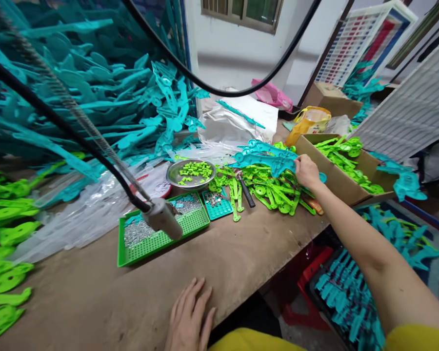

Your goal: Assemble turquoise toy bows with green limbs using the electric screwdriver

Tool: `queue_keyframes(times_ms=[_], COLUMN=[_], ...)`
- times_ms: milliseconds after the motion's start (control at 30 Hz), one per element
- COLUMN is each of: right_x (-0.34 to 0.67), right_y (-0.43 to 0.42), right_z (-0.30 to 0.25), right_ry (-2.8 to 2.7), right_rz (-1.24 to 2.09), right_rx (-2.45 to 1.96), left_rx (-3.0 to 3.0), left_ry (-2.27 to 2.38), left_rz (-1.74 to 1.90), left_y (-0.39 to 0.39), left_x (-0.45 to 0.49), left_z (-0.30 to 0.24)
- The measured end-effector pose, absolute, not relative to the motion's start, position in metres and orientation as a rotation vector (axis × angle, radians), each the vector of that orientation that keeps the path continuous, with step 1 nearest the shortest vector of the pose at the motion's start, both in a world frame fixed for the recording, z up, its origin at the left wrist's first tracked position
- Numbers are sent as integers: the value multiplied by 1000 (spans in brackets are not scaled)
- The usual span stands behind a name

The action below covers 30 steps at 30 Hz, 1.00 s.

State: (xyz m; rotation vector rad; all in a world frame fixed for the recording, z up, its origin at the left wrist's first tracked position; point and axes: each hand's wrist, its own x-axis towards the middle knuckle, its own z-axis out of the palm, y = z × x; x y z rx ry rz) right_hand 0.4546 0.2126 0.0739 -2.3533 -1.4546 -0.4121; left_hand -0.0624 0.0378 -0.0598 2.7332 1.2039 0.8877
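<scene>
My right hand (307,171) reaches out to the right, its fingers closed on the end of a teal plastic part (265,156). That part is long and flat and lies over a heap of lime-green plastic parts (274,190). My left hand (190,316) rests on the near edge of the wooden table (234,263), fingers stretched out and holding nothing. Left of the heap, a tool with a black handle (246,190) lies on the table. A grey electric screwdriver (164,222) hangs from a cable over a green tray (131,253) of small metal screws.
A metal bowl (173,179) holds small green pieces, beside a small teal tray (223,210). At right stands a cardboard box (324,170) of green parts. Teal parts (106,97) pile high at left. Below the table edge sits a crate of teal pieces (351,297) beside a red stool (303,302).
</scene>
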Motion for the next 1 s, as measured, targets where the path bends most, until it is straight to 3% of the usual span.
queue_keyframes(times_ms=[233,467,700,900,1000], right_x=[454,460,463,414,360], right_y=[166,115,78,70,69], right_z=[87,92,87,88,90], right_ry=[-1354,-1311,-1149,-1610,-1890], right_rz=[-832,-962,-884,-642,-432], right_rx=[-2204,-2212,-1926,-1735,-1652], left_rx=[2668,2665,2547,2646,2795], left_ry=[1085,1019,1040,1146,1289], left_rz=[942,911,1079,1404,1403], left_y=[43,50,55,45,44], left_x=[-56,-51,-49,-33,-16], left_z=[-44,-18,13,53,63])
